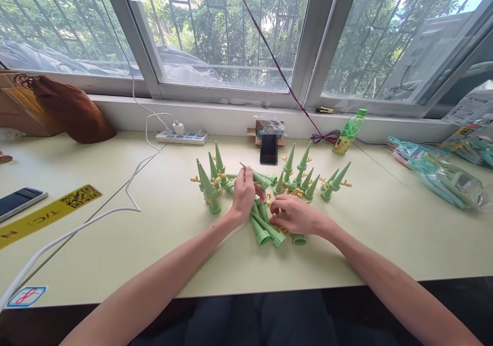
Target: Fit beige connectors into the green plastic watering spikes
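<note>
A green plastic cone-shaped spike (257, 177) is held just in front of the black smartphone (268, 149) that is propped upright near the window ledge; it lies roughly level, with its tip pointed to the left; it is gripped at its wide end by the left hand (243, 194), whose fingers are closed around it. The right hand (295, 216) is placed nearer the person than the smartphone and slightly to its right, palm down, with the fingers curled onto a heap of lying green spikes (265, 230) and small yellow plastic pieces (298, 193); whether anything is pinched there cannot be told. Upright green spikes (210, 189) are grouped to the front left of the smartphone, and more upright spikes (304, 174) to its front right. All of this is borne by a pale green tabletop (154, 233). A white power strip (182, 137) is seen to the left of the smartphone, and a brown fabric bag (73, 111) far to its left; a green-capped clear plastic bottle (349, 132) is stood to its right, with clear plastic bags of turquoise items (447, 176) farther right.
</note>
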The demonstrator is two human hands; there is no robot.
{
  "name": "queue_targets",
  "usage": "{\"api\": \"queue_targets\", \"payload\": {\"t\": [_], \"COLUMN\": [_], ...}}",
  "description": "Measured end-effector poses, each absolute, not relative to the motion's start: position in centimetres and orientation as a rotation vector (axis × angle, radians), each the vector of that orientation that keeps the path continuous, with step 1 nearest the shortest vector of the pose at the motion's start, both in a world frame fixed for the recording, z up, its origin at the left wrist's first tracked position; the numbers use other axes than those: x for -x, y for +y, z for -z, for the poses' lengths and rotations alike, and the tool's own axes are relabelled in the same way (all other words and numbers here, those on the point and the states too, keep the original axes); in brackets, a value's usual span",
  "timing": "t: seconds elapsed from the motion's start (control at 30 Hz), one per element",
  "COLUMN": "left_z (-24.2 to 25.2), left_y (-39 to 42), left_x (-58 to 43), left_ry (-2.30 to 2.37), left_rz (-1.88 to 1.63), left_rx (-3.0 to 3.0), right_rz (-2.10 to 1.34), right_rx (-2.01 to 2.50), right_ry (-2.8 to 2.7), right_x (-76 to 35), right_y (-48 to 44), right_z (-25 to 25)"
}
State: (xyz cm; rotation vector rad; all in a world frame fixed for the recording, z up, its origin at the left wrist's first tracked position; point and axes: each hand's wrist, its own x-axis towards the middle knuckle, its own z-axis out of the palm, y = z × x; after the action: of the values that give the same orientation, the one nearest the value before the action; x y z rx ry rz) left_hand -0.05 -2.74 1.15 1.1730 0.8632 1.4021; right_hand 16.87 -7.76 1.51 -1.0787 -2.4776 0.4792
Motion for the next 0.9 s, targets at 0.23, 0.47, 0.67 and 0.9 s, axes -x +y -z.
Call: {"api": "queue_targets", "payload": {"t": [0.23, 0.47, 0.67, 0.9], "left_z": [-1.4, -1.4, -1.1, -0.6], "left_y": [-3.4, -4.0, -4.0, -3.6], "left_x": [-0.2, -0.3, -0.3, -0.4], "left_ry": [0.76, 0.735, 0.752, 0.757], "left_rz": [-1.383, -1.304, -1.246, -1.279], "left_rx": [-1.203, -1.151, -1.109, -1.104], "right_rz": [-0.555, -0.532, -0.497, -0.449], "right_rx": [1.097, 1.2, 1.17, 1.138], "right_ry": [-2.481, -2.448, -2.447, -2.459], "right_x": [-16.8, -16.8, -17.1, -17.0], "right_y": [-7.6, -7.2, -6.8, -6.7], "right_z": [-1.3, -0.4, 0.3, 0.3]}}
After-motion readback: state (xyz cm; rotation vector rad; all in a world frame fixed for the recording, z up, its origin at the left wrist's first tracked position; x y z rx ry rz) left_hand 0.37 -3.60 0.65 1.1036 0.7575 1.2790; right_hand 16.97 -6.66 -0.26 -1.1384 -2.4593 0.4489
